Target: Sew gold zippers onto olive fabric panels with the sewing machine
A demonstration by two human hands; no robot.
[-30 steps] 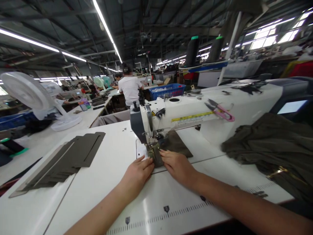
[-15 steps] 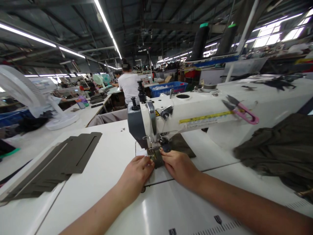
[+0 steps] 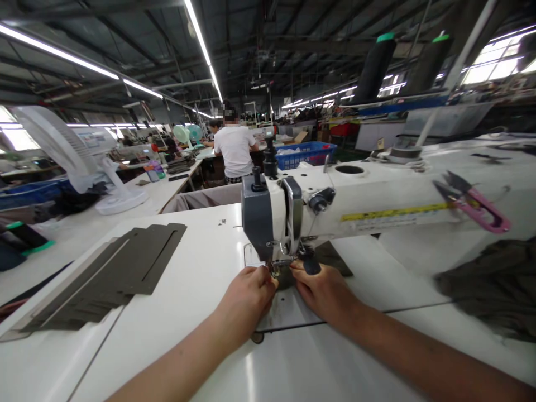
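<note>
An olive-brown fabric piece [image 3: 286, 278] lies under the presser foot of a white and dark grey sewing machine [image 3: 257, 218]. My left hand [image 3: 250, 295] is closed, thumb and fingertips pinched at the fabric's left edge, just in front of the needle area. On the other side, my right hand [image 3: 329, 293] has its bent fingers pressed together on the fabric close to the foot. A dark oval guard on the machine partly covers those fingers. More of the same-coloured fabric shows behind the needle, to the right. The exact stitching point is hidden by fingers and machine parts.
Stacked olive-brown fabric panels [image 3: 121, 273] lie on the table at left. Pink-handled thread snips [image 3: 477, 204] rest on the machine arm. Crumpled dark fabric [image 3: 494, 285] is at right. A white fan [image 3: 121, 192], a blue crate [image 3: 307, 155] and a seated person [image 3: 235, 149] are beyond.
My view has turned left, so the machine and both hands appear farther right. Both hands stay at the presser foot with the fabric between them.
</note>
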